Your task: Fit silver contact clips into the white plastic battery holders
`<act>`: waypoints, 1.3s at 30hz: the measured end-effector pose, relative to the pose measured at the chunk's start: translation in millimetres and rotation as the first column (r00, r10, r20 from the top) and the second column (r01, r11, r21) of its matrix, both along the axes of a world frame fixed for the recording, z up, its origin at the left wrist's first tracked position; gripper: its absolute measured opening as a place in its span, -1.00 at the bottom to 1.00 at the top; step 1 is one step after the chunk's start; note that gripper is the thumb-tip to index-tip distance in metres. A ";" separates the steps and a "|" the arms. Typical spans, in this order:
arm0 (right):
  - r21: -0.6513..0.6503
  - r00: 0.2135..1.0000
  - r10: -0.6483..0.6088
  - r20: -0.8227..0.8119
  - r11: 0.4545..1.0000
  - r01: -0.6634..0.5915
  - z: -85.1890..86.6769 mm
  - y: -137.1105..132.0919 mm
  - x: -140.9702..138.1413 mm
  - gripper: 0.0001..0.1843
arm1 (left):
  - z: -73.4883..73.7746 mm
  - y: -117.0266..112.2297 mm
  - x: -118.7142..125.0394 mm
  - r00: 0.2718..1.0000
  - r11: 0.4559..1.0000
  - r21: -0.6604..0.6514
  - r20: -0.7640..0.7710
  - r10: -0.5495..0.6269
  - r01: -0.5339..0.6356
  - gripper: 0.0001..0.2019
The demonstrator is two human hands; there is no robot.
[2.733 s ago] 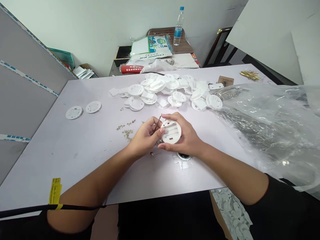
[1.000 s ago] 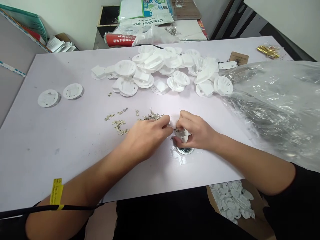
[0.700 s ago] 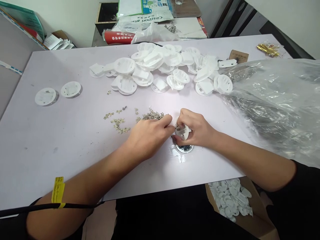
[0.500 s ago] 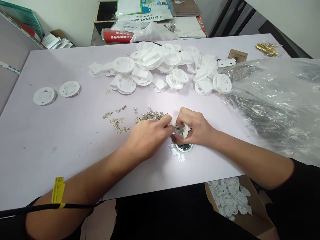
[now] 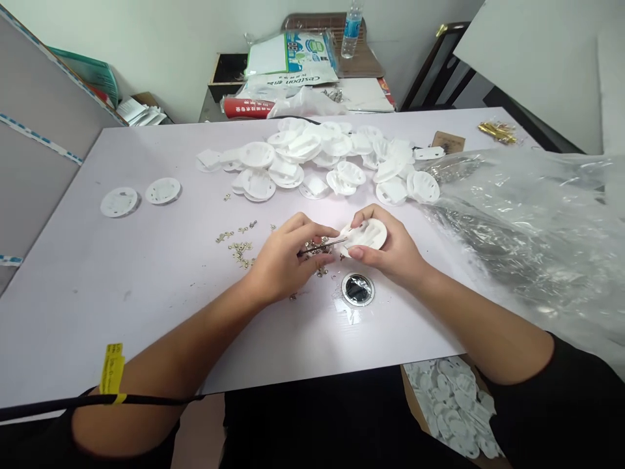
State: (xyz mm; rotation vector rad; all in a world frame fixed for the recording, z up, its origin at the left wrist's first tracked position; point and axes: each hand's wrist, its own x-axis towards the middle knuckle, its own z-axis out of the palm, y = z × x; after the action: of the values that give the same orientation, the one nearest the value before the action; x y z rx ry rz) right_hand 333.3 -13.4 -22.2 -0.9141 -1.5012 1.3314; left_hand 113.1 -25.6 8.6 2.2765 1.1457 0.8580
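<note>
In my right hand [image 5: 401, 253] is a round white plastic disc [image 5: 371, 236], gripped at its edge between thumb and fingers, its broad face turned up. My left hand [image 5: 280, 260] is closed on slim metal tweezers [image 5: 333, 243], whose tips reach the disc's left edge. Small metal pieces [image 5: 319, 268] lie in a pile under and around the left fingers, partly hidden. Below the disc, a silver-rimmed round black piece [image 5: 358, 290] sits on the table with clear tape around it.
White plastic parts [image 5: 303, 153] are heaped along the back of the table. Two white discs [image 5: 163, 191] lie at the left, and more metal pieces [image 5: 240, 253] are scattered nearby. A clear plastic bag [image 5: 527, 228] covers the right side. Below the edge is a box of white parts [image 5: 452, 404].
The disc has turned over in my right hand to show its broad face. My left hand has opened up a little, revealing the tweezers. The round black piece is now uncovered. The view has tilted upward.
</note>
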 end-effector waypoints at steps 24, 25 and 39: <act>-0.219 0.960 0.210 -0.187 0.943 -0.249 1.1 -11.3 -17.6 -0.40 | -0.6 1.7 0.2 0.899 0.948 -0.304 0.436 0.049 0.096 -0.80; -0.234 0.955 0.209 -0.208 0.938 -0.257 2.7 -11.5 -18.1 -0.36 | 0.3 0.7 2.2 0.909 0.965 -0.250 0.415 0.037 0.076 -0.81; 0.205 0.995 -0.083 0.047 0.976 0.072 -21.7 21.2 21.8 -0.51 | 16.9 20.1 -41.6 0.923 0.958 -0.185 -0.279 -0.264 0.218 -0.88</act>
State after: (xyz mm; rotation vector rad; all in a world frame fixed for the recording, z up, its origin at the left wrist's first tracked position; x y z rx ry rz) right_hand 355.1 7.8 -43.9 -0.8742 -1.5942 1.0817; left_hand 71.5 -5.5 25.5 2.4098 0.9819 0.3247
